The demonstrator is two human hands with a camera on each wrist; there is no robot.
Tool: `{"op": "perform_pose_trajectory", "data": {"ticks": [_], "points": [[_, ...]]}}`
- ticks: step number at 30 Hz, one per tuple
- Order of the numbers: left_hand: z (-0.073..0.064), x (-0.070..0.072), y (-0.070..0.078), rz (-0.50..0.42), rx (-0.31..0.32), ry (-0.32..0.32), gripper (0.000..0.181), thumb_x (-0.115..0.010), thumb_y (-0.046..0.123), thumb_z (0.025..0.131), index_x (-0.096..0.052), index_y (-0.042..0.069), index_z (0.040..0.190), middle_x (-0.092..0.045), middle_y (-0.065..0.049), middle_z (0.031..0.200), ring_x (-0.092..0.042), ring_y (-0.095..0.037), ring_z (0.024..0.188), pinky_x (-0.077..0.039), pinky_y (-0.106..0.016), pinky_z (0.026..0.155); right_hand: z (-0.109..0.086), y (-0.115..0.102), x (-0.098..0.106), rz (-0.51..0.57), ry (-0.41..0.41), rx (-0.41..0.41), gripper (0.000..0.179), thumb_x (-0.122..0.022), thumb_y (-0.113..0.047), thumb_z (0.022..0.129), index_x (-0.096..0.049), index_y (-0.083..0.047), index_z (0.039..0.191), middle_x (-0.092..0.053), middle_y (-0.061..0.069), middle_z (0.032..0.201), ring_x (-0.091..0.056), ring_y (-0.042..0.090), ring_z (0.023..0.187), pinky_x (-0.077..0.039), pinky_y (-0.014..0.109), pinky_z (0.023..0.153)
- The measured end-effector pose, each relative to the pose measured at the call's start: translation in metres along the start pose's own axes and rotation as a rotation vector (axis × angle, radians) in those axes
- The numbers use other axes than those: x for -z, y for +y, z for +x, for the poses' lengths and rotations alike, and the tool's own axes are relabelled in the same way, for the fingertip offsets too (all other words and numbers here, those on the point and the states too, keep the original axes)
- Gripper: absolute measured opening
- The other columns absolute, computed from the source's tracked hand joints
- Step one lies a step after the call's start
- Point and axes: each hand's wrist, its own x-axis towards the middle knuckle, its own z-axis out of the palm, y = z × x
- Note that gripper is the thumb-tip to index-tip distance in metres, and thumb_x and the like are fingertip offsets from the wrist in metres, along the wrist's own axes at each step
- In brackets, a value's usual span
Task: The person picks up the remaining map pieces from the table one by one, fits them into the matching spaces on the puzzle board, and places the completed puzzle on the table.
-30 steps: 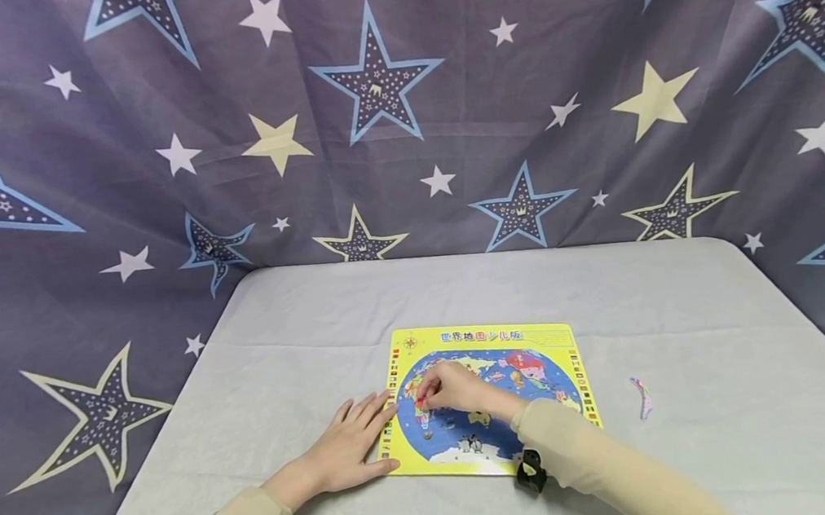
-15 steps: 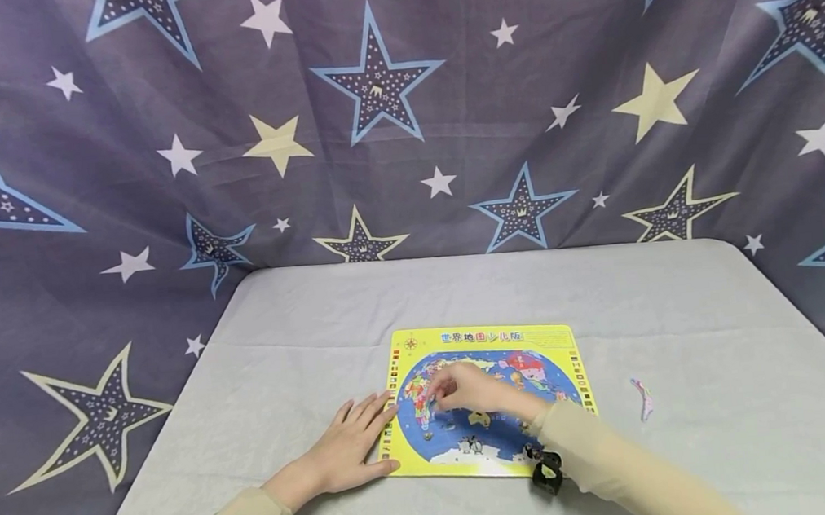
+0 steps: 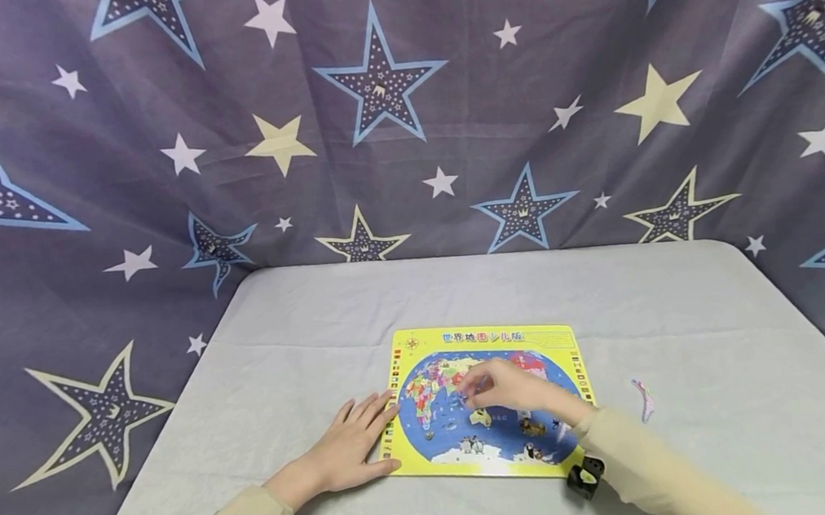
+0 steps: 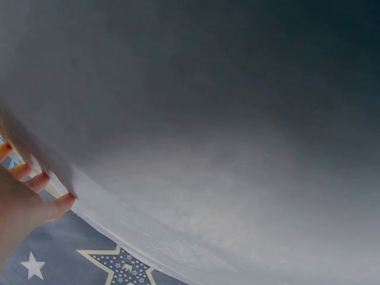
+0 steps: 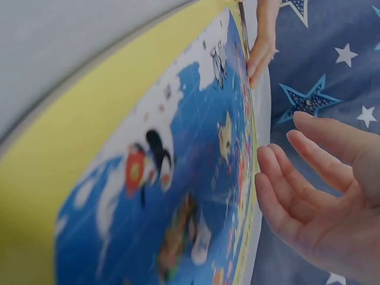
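Observation:
A yellow-bordered world map puzzle board [image 3: 493, 471] lies on the table, its blue ocean and coloured continents facing up. My left hand [image 3: 341, 452] rests with spread fingers at the board's left edge, fingertips on the yellow border; the left wrist view shows part of this hand [image 4: 24, 202] at its left side. Over the middle of the map is my right hand [image 3: 505, 384], covering part of it in the head view. Seen from the right wrist, the right hand [image 5: 326, 190] has loosely bent fingers with nothing between them, apart from the board.
A small curved pink and purple piece [image 3: 643, 399] lies on the grey-covered table [image 3: 721, 329], right of the board. A black wrist device [image 3: 586, 477] hangs beneath the right sleeve near the board's lower right corner. Behind the table hangs a dark star-patterned curtain [image 3: 474, 121].
My right hand has moved rightward from the map's left-hand continents to its middle, uncovering the red and green areas there. The left hand stays in place at the board's edge.

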Motion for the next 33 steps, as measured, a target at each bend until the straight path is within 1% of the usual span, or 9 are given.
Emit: {"op": "perform_pose_trajectory", "data": {"ticks": [2,6,10,15,20,23,28,33], "points": [[0.0,0.0,0.0,0.002,0.0,-0.001,0.079,-0.031,0.067,0.082,-0.027,0.013,0.14,-0.017,-0.005,0.146,-0.017,-0.026,0.132,-0.015,-0.052,0.102,-0.005,0.003,0.003,-0.016,0.016,-0.009,0.023,-0.061,-0.007,0.081,-0.062,0.002,0.102,-0.062,0.012,0.093,-0.057,0.014,0.074,-0.047,0.022,0.062],[0.0,0.001,0.001,-0.005,-0.007,0.006,0.079,-0.033,0.066,0.082,-0.028,0.013,0.139,-0.019,-0.005,0.146,-0.018,-0.026,0.132,-0.016,-0.052,0.102,-0.017,0.009,0.009,-0.049,0.044,0.005,0.022,-0.061,-0.007,0.081,-0.063,0.001,0.101,-0.062,0.013,0.093,-0.055,0.012,0.068,-0.046,0.022,0.059],[-0.001,0.002,0.002,-0.011,-0.013,0.007,0.078,-0.034,0.065,0.082,-0.028,0.012,0.139,-0.019,-0.006,0.146,-0.019,-0.027,0.132,-0.016,-0.052,0.101,-0.029,0.016,0.017,-0.075,0.092,-0.006,0.021,-0.063,-0.008,0.08,-0.064,0.001,0.099,-0.062,0.011,0.092,-0.057,0.012,0.072,-0.047,0.021,0.062],[-0.001,0.003,0.002,-0.005,-0.009,0.008,0.078,-0.034,0.065,0.082,-0.028,0.013,0.139,-0.019,-0.005,0.146,-0.019,-0.026,0.132,-0.016,-0.052,0.102,-0.045,0.022,0.031,-0.058,0.141,-0.058,0.022,-0.061,-0.008,0.081,-0.063,0.002,0.101,-0.062,0.01,0.091,-0.058,0.016,0.076,-0.047,0.022,0.063],[0.0,0.003,0.002,-0.013,-0.012,0.011,0.078,-0.034,0.065,0.082,-0.028,0.013,0.139,-0.018,-0.005,0.146,-0.019,-0.026,0.132,-0.016,-0.052,0.102,-0.06,0.029,0.043,-0.074,0.209,-0.091,0.023,-0.062,-0.009,0.08,-0.063,0.003,0.101,-0.062,0.009,0.09,-0.058,0.018,0.077,-0.048,0.022,0.065],[0.0,0.002,0.001,-0.015,-0.009,0.003,0.078,-0.033,0.066,0.082,-0.027,0.013,0.14,-0.017,-0.005,0.146,-0.018,-0.026,0.132,-0.015,-0.052,0.102,-0.069,0.033,0.049,-0.086,0.248,-0.1,0.025,-0.063,-0.009,0.079,-0.062,0.004,0.101,-0.061,0.012,0.091,-0.058,0.018,0.078,-0.048,0.022,0.065],[0.0,0.002,0.0,-0.01,-0.003,-0.008,0.079,-0.032,0.066,0.082,-0.025,0.013,0.14,-0.016,-0.005,0.147,-0.016,-0.026,0.133,-0.014,-0.052,0.102,-0.084,0.04,0.057,-0.1,0.282,-0.111,0.025,-0.062,-0.007,0.079,-0.061,0.006,0.101,-0.061,0.016,0.094,-0.058,0.02,0.079,-0.048,0.023,0.067],[-0.001,0.003,0.001,-0.006,-0.007,-0.006,0.078,-0.032,0.066,0.083,-0.026,0.013,0.14,-0.016,-0.005,0.147,-0.017,-0.026,0.132,-0.015,-0.052,0.102,-0.096,0.045,0.063,-0.107,0.316,-0.113,0.025,-0.062,-0.005,0.079,-0.06,0.007,0.1,-0.061,0.016,0.093,-0.058,0.02,0.078,-0.048,0.023,0.067]]}}
